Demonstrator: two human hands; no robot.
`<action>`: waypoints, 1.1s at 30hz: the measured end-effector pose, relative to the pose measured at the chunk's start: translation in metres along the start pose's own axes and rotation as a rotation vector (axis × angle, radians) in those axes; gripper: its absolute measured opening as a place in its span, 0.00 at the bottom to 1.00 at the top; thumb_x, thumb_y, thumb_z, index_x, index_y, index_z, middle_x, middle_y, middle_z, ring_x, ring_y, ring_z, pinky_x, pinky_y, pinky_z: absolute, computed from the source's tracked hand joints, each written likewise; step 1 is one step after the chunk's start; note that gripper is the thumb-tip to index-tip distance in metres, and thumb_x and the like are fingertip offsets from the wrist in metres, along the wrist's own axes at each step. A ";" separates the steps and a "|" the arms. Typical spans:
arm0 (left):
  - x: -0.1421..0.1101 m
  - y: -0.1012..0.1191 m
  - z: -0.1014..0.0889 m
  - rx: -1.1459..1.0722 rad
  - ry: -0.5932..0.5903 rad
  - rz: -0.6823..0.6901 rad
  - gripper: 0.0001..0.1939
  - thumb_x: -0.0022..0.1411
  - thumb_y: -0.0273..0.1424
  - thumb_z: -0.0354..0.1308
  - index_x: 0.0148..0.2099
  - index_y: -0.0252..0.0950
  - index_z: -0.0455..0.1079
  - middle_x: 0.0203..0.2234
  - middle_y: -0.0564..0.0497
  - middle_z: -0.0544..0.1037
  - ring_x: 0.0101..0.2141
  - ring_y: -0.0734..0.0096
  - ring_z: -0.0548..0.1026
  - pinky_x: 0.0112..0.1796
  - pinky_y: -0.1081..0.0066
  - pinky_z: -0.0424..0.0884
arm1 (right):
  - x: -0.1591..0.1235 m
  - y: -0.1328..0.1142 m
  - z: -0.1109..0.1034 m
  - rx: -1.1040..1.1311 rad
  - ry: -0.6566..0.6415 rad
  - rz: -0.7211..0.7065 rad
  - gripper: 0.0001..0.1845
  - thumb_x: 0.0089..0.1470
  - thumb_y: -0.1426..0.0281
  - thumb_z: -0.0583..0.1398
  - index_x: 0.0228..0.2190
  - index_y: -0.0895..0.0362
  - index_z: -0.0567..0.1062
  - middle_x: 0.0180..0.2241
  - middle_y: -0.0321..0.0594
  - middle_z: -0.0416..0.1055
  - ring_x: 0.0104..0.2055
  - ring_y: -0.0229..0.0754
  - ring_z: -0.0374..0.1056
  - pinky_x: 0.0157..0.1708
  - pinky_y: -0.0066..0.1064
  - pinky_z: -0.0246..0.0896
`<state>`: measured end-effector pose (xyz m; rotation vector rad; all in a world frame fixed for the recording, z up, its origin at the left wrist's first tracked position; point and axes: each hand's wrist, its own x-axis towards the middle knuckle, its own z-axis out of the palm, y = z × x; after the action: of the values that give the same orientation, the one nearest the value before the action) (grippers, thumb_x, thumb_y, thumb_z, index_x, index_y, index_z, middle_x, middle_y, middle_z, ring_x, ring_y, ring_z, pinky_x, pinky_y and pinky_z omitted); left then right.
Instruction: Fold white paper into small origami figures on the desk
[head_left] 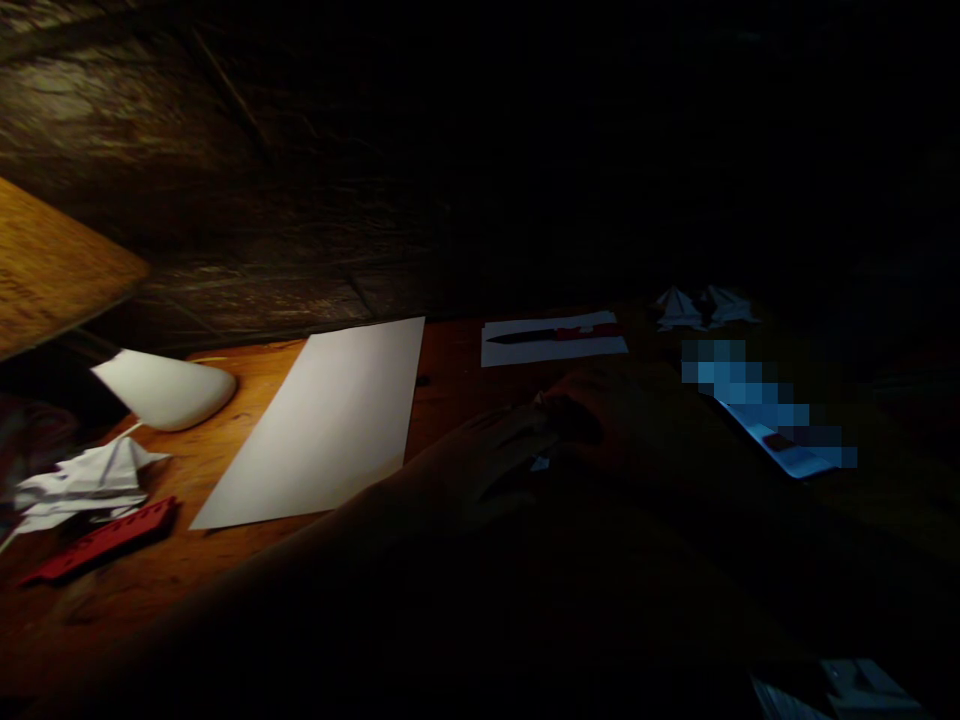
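The scene is very dark. My left hand (480, 470) reaches in from the lower left, its fingers curled together over a small white piece of folded paper (541, 463) on the wooden table (225, 395). My right hand (596, 400) meets it from the right, and its fingertips appear pinched on the same paper, where another white corner shows. Most of that paper is hidden under the two hands. A large blank white sheet (330, 420) lies just left of my left hand.
A white lamp head (165, 388) sits at the left. Below it lie folded paper figures (82, 480) and a red ruler (101, 540). Behind are a sheet with a dark pen (551, 338) and two folded figures (701, 307). A lit phone (772, 420) is at right.
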<state>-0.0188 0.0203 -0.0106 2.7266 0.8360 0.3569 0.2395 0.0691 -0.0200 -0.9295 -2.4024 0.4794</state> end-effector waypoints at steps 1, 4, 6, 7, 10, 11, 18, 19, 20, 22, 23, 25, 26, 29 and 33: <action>0.000 0.000 0.000 0.007 0.005 0.000 0.34 0.71 0.39 0.60 0.73 0.41 0.54 0.70 0.39 0.61 0.68 0.46 0.62 0.65 0.46 0.66 | 0.000 0.000 0.000 -0.005 0.000 -0.002 0.25 0.53 0.64 0.71 0.51 0.52 0.75 0.53 0.44 0.75 0.55 0.54 0.70 0.54 0.49 0.65; -0.001 -0.001 0.000 0.029 0.014 0.019 0.33 0.71 0.40 0.59 0.72 0.39 0.56 0.69 0.38 0.61 0.68 0.45 0.62 0.65 0.44 0.65 | -0.001 0.001 0.000 -0.001 0.000 -0.019 0.25 0.52 0.65 0.71 0.52 0.53 0.75 0.54 0.45 0.75 0.55 0.54 0.69 0.54 0.49 0.65; -0.001 -0.002 0.000 0.042 0.014 0.022 0.31 0.71 0.41 0.59 0.72 0.40 0.58 0.68 0.38 0.63 0.67 0.45 0.64 0.65 0.43 0.64 | -0.001 0.003 -0.001 0.001 0.012 -0.037 0.25 0.53 0.65 0.70 0.52 0.52 0.75 0.55 0.45 0.74 0.56 0.54 0.69 0.55 0.49 0.65; -0.001 -0.001 0.000 0.047 0.011 0.015 0.31 0.72 0.41 0.59 0.71 0.40 0.59 0.68 0.38 0.63 0.66 0.45 0.64 0.66 0.42 0.64 | -0.001 0.004 -0.002 0.004 0.013 -0.045 0.24 0.55 0.65 0.69 0.53 0.52 0.76 0.55 0.45 0.74 0.56 0.54 0.69 0.55 0.50 0.65; -0.002 -0.001 -0.002 0.043 -0.007 -0.003 0.31 0.72 0.39 0.58 0.72 0.40 0.58 0.70 0.39 0.60 0.68 0.46 0.63 0.67 0.42 0.63 | 0.000 0.008 -0.004 0.024 -0.013 -0.080 0.22 0.59 0.66 0.66 0.55 0.50 0.76 0.55 0.44 0.76 0.58 0.53 0.69 0.57 0.52 0.63; -0.002 -0.002 -0.002 0.040 -0.011 -0.010 0.30 0.73 0.38 0.57 0.73 0.41 0.57 0.71 0.40 0.58 0.68 0.46 0.62 0.67 0.42 0.63 | 0.001 0.009 -0.005 0.031 -0.020 -0.095 0.22 0.59 0.67 0.66 0.55 0.50 0.77 0.55 0.43 0.76 0.58 0.53 0.69 0.58 0.52 0.63; -0.006 -0.007 -0.004 0.044 -0.009 -0.056 0.28 0.72 0.38 0.60 0.71 0.48 0.63 0.73 0.43 0.55 0.72 0.45 0.56 0.66 0.43 0.64 | 0.002 0.017 -0.003 -0.012 -0.058 -0.123 0.21 0.62 0.65 0.65 0.56 0.52 0.77 0.58 0.44 0.76 0.58 0.55 0.67 0.58 0.54 0.63; -0.006 -0.007 -0.005 0.042 0.002 -0.051 0.27 0.72 0.38 0.60 0.70 0.47 0.63 0.72 0.43 0.57 0.71 0.46 0.56 0.66 0.43 0.64 | 0.002 0.019 -0.002 -0.015 -0.064 -0.128 0.20 0.62 0.64 0.64 0.55 0.52 0.78 0.58 0.43 0.75 0.59 0.55 0.67 0.58 0.54 0.63; -0.006 -0.007 -0.005 0.040 0.015 -0.046 0.27 0.71 0.39 0.61 0.70 0.46 0.64 0.71 0.43 0.59 0.71 0.46 0.57 0.66 0.43 0.64 | 0.002 0.020 -0.001 -0.018 -0.073 -0.135 0.19 0.62 0.64 0.64 0.54 0.51 0.79 0.59 0.42 0.75 0.59 0.54 0.67 0.59 0.54 0.63; -0.005 -0.005 -0.007 0.038 0.040 -0.047 0.29 0.70 0.39 0.62 0.69 0.44 0.63 0.69 0.42 0.63 0.70 0.47 0.60 0.65 0.43 0.65 | 0.001 0.022 -0.001 -0.033 -0.078 -0.144 0.17 0.64 0.63 0.63 0.53 0.49 0.80 0.60 0.40 0.74 0.60 0.54 0.66 0.59 0.53 0.63; -0.004 -0.005 -0.007 0.040 0.045 -0.050 0.30 0.69 0.40 0.62 0.70 0.44 0.62 0.69 0.42 0.64 0.69 0.47 0.61 0.65 0.43 0.65 | 0.000 0.022 -0.001 -0.047 -0.080 -0.147 0.18 0.64 0.62 0.63 0.54 0.48 0.79 0.60 0.40 0.74 0.61 0.54 0.66 0.59 0.54 0.62; -0.003 -0.004 -0.008 0.058 0.029 -0.055 0.30 0.70 0.40 0.62 0.70 0.43 0.61 0.69 0.41 0.63 0.69 0.47 0.61 0.65 0.43 0.65 | 0.000 0.020 -0.002 -0.088 -0.080 -0.148 0.19 0.65 0.62 0.61 0.56 0.48 0.78 0.60 0.39 0.74 0.62 0.55 0.65 0.60 0.55 0.62; -0.003 -0.004 -0.008 0.073 0.012 -0.053 0.30 0.70 0.40 0.61 0.70 0.43 0.60 0.69 0.41 0.62 0.69 0.47 0.60 0.66 0.43 0.64 | -0.001 0.018 -0.003 -0.110 -0.081 -0.146 0.20 0.66 0.62 0.61 0.57 0.48 0.78 0.61 0.40 0.74 0.63 0.55 0.65 0.60 0.55 0.62; -0.002 -0.003 -0.007 0.095 -0.007 -0.028 0.30 0.71 0.38 0.60 0.70 0.42 0.58 0.69 0.40 0.62 0.69 0.47 0.61 0.67 0.41 0.60 | -0.001 0.012 -0.006 -0.155 -0.088 -0.145 0.21 0.66 0.63 0.61 0.58 0.50 0.77 0.60 0.41 0.75 0.63 0.56 0.64 0.61 0.56 0.62; -0.002 0.000 -0.007 0.000 -0.014 0.007 0.30 0.73 0.34 0.57 0.72 0.39 0.55 0.68 0.39 0.63 0.67 0.51 0.64 0.66 0.48 0.64 | -0.001 0.010 -0.007 -0.182 -0.083 -0.160 0.20 0.65 0.64 0.62 0.57 0.52 0.78 0.60 0.43 0.75 0.63 0.57 0.64 0.61 0.58 0.62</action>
<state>-0.0221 0.0207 -0.0048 2.7293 0.8232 0.3389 0.2490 0.0764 -0.0200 -0.7969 -2.6045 0.2471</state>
